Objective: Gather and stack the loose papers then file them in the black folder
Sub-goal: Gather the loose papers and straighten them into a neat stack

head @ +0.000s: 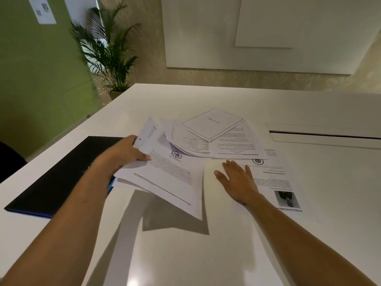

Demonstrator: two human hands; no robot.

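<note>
Gathering step: you are mid-gather, judging by how the sheets lie; nothing is squared into one stack and nothing is filed.
Held sheaf: your left hand [125,154] pinches a small sheaf of papers [165,174], thumb on top and fingers beneath, with its near corner lifted off the white table [185,254] and casting a shadow.
Sheaf axis: its long axis runs from your left hand down and right toward you; the printed lines run slantwise, with the logo end away from you.
Flat sheet: your right hand [237,180] lies spread and flat on a single sheet with a photo [272,182], pinning it and gripping nothing (fingers splayed wide).
Sheet heading: its long axis runs roughly away from you, and the text reads upside down from your seat.
Far pile: a loose heap of papers [214,137] lies just beyond both hands, fanned and overlapping, topped by a bordered cover page [212,123] turned cornerwise.
Black folder: the black folder [61,174] lies closed at your left, under your left forearm, its long axis slanting away to the right.
Next move: probably slide the pinned sheet under or onto the sheaf, then collect the far pile (turn the pages to one heading before tapping edges).
</note>
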